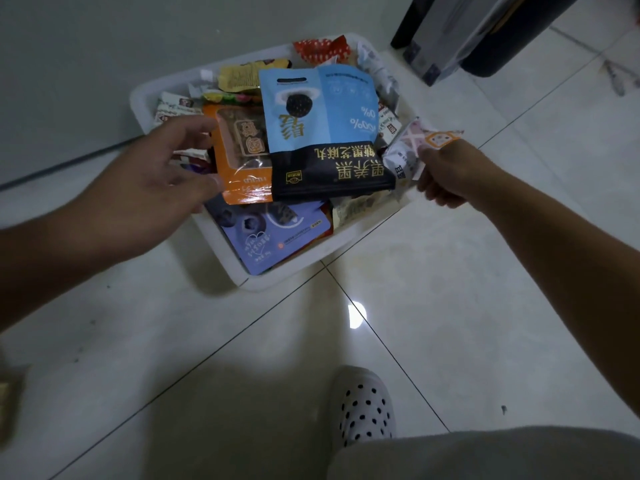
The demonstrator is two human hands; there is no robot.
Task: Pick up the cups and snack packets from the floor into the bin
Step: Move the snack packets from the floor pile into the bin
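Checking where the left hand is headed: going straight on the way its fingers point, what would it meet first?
Probably the orange packet in the white bin, right ahead of the left hand; how high the hand is above it is unclear.

Glossy pale tiled floor [450,306] with dark grout lines, bright lamp glare [356,315], dark furniture [485,32] top right.
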